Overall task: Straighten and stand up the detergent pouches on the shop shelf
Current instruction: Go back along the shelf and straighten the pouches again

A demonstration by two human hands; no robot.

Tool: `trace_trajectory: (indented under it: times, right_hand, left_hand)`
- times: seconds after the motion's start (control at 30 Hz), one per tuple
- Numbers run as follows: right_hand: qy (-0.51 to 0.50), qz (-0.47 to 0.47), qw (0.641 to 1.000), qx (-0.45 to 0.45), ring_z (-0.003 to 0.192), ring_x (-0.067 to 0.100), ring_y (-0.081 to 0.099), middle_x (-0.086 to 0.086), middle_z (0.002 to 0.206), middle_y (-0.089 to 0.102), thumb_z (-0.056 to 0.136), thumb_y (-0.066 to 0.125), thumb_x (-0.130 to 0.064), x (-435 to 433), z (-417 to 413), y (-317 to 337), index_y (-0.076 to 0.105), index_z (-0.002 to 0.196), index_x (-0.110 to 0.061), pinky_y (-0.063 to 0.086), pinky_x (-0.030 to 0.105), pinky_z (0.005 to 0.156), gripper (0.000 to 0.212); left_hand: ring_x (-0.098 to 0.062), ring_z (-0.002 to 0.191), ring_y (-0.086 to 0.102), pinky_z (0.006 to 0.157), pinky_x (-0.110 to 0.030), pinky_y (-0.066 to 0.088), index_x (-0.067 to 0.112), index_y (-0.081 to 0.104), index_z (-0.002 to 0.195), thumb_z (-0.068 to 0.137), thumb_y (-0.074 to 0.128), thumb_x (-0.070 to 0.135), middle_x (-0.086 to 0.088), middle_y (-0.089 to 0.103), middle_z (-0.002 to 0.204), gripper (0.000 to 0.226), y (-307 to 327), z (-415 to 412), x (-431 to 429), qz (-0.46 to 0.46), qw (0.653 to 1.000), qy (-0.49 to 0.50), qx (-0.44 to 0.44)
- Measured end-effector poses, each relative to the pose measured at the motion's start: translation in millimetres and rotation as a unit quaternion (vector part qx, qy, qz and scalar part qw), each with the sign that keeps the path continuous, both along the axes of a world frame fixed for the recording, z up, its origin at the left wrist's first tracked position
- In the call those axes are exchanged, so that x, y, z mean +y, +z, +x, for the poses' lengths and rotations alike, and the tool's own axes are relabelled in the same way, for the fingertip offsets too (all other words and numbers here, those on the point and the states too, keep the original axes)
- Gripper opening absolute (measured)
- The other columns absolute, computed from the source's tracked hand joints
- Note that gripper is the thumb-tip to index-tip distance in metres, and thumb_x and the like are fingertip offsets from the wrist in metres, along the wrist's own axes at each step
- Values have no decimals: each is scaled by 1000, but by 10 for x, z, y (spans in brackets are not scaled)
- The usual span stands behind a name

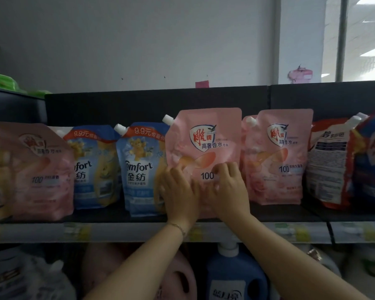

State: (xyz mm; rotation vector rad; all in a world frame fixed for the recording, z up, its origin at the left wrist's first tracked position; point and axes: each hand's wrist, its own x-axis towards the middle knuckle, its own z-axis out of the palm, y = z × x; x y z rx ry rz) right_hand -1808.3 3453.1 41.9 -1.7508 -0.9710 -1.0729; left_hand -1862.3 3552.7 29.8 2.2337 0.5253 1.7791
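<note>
While upright, pink pouch (206,135) behind both hands: left hand (179,192) flat on its front, right hand (228,188) in a pinch.

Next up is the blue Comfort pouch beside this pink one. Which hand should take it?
Left. The left hand rests at the left edge of the pink pouch, right beside the Comfort pouch; the right hand would probably have to cross over it.
</note>
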Motion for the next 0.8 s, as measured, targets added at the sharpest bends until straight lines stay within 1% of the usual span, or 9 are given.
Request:
trace_trajectory:
  times: [0.07, 0.17, 0.23, 0.3, 0.4, 0.47, 0.57, 0.7, 0.8]
  right_hand:
    - [-4, -21, 999, -46, 76, 29, 53, 9, 90, 55, 69, 70, -3, 66, -45, -16, 58, 86, -7, 48, 40, 61, 21]
    - [-10, -51, 995, -83, 73, 28, 54, 7, 85, 57, 73, 58, -16, 187, -151, -6, 60, 82, -9, 46, 40, 61, 11]
    - [18, -74, 992, -98, 75, 28, 54, 7, 88, 58, 76, 51, -22, 299, -264, 5, 58, 85, -10, 46, 39, 60, 16]
    - [53, -90, 989, -107, 77, 27, 52, 7, 90, 56, 78, 49, -24, 439, -406, 27, 55, 85, -11, 45, 39, 61, 16]
    - [120, -104, 983, -90, 74, 24, 50, 4, 85, 54, 78, 53, -19, 686, -639, 58, 55, 81, -11, 40, 34, 61, 9]
    - [139, -117, 981, -72, 76, 23, 54, 3, 85, 57, 77, 58, -18, 864, -794, 61, 59, 85, -11, 41, 32, 62, 11]
    - [163, -145, 975, -36, 81, 23, 54, 4, 93, 57, 84, 59, -20, 1136, -1021, 51, 59, 95, -10, 44, 35, 66, 14]
    - [183, -187, 965, 10, 83, 19, 49, 1, 97, 51, 93, 54, -25, 1532, -1306, 19, 52, 99, -17, 45, 34, 69, 10]
    - [192, -206, 957, 65, 83, 15, 48, -5, 99, 46, 94, 54, -26, 1835, -1475, -41, 47, 99, -23, 44, 31, 68, 9]
  left_hand:
    - [-32, 99, 51, 81, -46, 49, 11, 46, 108, 76, 70, 13, -16, 51, 114, 40, 79, -89, 62, 75, 997, 5, 16]
    - [-25, 95, 46, 79, -39, 46, 12, 46, 103, 73, 72, 12, -13, 49, 110, 40, 140, -275, 270, 126, 992, -14, 19]
    - [-23, 99, 44, 82, -35, 43, 12, 48, 104, 80, 67, 20, -11, 46, 113, 32, 160, -428, 449, 133, 990, -32, 21]
    - [-24, 97, 48, 81, -32, 44, 10, 50, 105, 84, 54, 30, -11, 45, 113, 29, 184, -605, 630, 138, 989, -40, 42]
    - [-27, 90, 54, 69, -39, 51, 13, 46, 107, 84, 48, 30, -9, 48, 110, 29, 211, -872, 910, 163, 983, -17, 79]
    - [-29, 84, 56, 62, -38, 49, 14, 45, 107, 82, 57, 21, -9, 51, 104, 29, 222, -1048, 1081, 159, 984, 10, 81]
    - [-29, 80, 55, 59, -35, 42, 10, 49, 100, 77, 69, 9, -11, 54, 97, 31, 224, -1320, 1335, 133, 987, 43, 84]
    - [-28, 84, 56, 61, -35, 43, 11, 49, 101, 81, 68, 16, -8, 55, 97, 28, 163, -1692, 1756, 101, 984, 93, 115]
    - [-27, 90, 55, 66, -37, 46, 12, 48, 106, 83, 66, 20, -7, 55, 103, 30, 99, -1966, 2036, 41, 983, 111, 139]
